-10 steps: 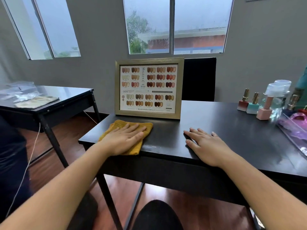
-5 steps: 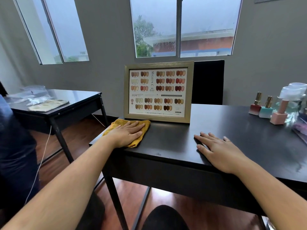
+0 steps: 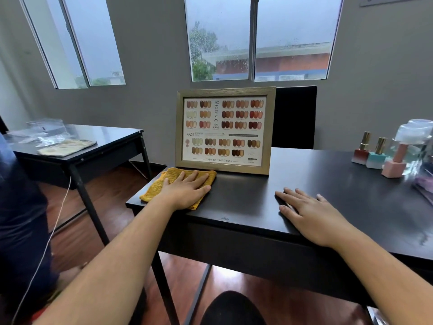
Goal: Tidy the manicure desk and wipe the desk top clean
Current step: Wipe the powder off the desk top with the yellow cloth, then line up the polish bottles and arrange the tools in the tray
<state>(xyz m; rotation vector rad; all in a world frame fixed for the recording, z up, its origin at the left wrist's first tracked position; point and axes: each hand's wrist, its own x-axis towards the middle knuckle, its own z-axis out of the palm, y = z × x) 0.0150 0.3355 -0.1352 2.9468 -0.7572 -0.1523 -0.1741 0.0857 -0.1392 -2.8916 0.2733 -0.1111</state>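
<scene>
Black desk [image 3: 304, 184], hands flat, left [image 3: 185, 192] on cloth [image 3: 159, 187]

On the tabletop [image 3: 293, 184], the cloth [image 3: 164, 184] lies at centre-left of the frame before the upright frame [image 3: 225, 130], bottles [image 3: 375, 151] stand at right, a second table [image 3: 93, 146] at left.

I see a black desk [image 3: 246, 195] with a smooth dark top. A mustard-yellow cloth [image 3: 153, 190] lies folded flat at its near left corner, pressed under my left hand [image 3: 187, 191]. Its far edge lies just beside a gold-framed nail colour chart [image 3: 225, 131] that stands upright. Three polish bottles [image 3: 377, 156] stand at the far right.
</scene>
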